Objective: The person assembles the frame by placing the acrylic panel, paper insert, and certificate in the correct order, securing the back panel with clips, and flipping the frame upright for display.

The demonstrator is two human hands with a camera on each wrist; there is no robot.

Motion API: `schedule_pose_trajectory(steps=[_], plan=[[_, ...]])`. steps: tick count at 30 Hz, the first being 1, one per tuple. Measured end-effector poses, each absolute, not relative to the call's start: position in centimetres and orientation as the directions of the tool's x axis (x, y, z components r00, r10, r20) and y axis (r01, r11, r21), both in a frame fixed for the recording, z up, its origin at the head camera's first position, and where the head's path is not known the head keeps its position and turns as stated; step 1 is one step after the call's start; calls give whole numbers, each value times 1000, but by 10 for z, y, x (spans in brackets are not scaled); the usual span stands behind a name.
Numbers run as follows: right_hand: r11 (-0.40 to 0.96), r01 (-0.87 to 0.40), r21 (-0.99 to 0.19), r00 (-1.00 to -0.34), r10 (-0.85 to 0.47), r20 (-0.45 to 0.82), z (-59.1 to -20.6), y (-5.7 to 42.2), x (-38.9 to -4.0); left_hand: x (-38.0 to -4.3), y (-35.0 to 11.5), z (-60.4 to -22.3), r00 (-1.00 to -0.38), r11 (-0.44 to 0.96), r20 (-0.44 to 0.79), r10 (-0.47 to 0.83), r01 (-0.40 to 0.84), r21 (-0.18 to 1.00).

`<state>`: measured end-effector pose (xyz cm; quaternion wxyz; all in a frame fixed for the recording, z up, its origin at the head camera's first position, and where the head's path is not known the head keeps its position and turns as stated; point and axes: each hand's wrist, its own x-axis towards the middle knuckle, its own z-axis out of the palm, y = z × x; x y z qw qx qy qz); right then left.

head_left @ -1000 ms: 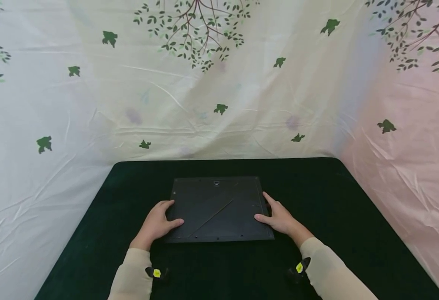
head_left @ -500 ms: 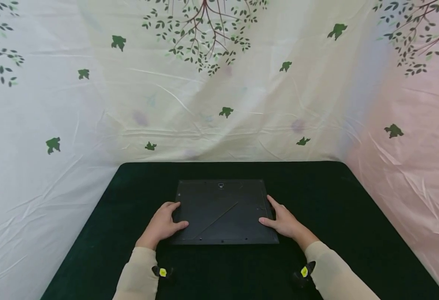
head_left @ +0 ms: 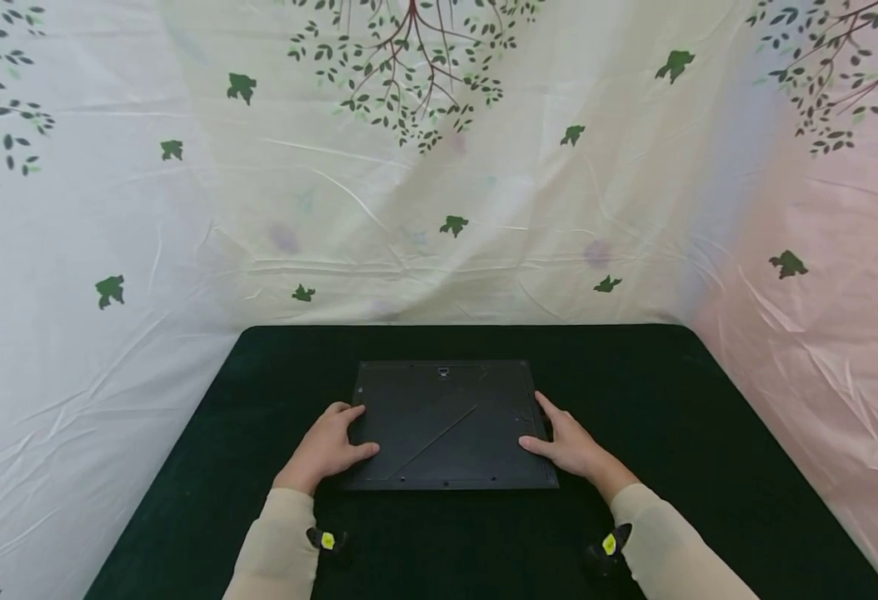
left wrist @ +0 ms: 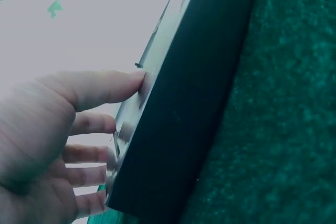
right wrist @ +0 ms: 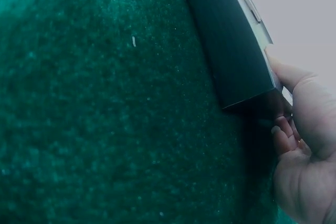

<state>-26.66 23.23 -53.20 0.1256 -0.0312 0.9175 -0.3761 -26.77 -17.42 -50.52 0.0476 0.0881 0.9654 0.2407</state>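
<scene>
My left grip (head_left: pixel 326 446) and right grip (head_left: pixel 570 442) hold dark slab (head_left: pixel 450 429), nine and three; bench (head_left: pixel 619 375) edge, patterned cloth (head_left: pixel 379 242) at twelve.

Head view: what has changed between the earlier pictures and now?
Only the framing: the whole scene, green table surface included, sits slightly further right and lower in the picture, probably from the camera moving. Nothing was newly grasped or released: the left hand and right hand still hold the dark panel at its sides.

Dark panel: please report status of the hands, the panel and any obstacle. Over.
Left hand gripping left edge, right hand gripping right edge. Dark panel flat between them. No obstacle seen.
</scene>
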Motion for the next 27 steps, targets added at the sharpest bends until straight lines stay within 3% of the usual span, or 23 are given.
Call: schedule_pose_trajectory(steps=[27], plan=[[711,-12,-704,-972,-174,-160,-531,232,-263,-251,-180,-510,-973,872,-34,229,190,451]])
